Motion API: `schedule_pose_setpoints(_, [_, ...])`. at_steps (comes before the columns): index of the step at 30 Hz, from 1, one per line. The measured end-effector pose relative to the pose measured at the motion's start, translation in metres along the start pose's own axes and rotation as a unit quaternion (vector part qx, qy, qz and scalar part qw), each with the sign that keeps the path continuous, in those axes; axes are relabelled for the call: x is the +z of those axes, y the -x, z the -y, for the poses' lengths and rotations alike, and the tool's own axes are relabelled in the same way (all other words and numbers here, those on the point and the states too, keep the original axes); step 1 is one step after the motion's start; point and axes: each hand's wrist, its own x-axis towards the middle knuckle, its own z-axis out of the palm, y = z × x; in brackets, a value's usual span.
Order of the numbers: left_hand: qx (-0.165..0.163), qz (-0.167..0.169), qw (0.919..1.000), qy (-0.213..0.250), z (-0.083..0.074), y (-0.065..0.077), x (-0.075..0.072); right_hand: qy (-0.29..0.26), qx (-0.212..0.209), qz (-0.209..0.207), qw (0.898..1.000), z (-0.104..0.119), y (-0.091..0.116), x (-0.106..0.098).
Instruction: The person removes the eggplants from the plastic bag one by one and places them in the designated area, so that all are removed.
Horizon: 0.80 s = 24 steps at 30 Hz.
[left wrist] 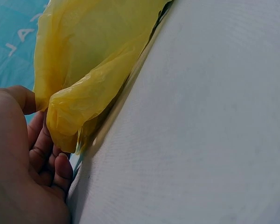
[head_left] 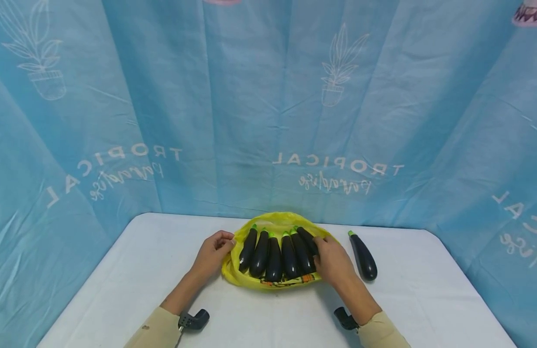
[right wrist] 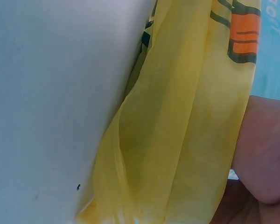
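Observation:
A yellow plastic bag lies spread open on the table, with several dark eggplants side by side in it, their green stem ends pointing away. My left hand pinches the bag's left edge; in the left wrist view, thumb and fingers hold the folded plastic. At the bag's right side, my right hand grips the rightmost eggplant, covering its lower end. The right wrist view shows the bag's printed outer side hiding most of that hand.
One more eggplant lies outside the bag, just right of my right hand. The table has a white cover. A blue printed curtain hangs behind and along both sides. Each wrist carries a black camera mount.

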Motion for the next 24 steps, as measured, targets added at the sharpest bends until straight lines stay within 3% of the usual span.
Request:
schedule_pose_setpoints(11, [0.000,0.003,1.0000,-0.002,0.003,0.000,0.000,-0.011,-0.009,-0.019,1.000,0.003,0.003,-0.001])
schedule_pose_setpoints(18, [-0.002,0.003,0.9999,-0.011,0.001,-0.001,-0.001,-0.030,0.012,-0.017,0.999,0.007,0.007,-0.015])
schedule_pose_setpoints(24, [-0.005,-0.001,0.9999,-0.015,0.001,-0.001,0.000,-0.046,0.005,-0.024,0.999,0.009,0.016,-0.029])
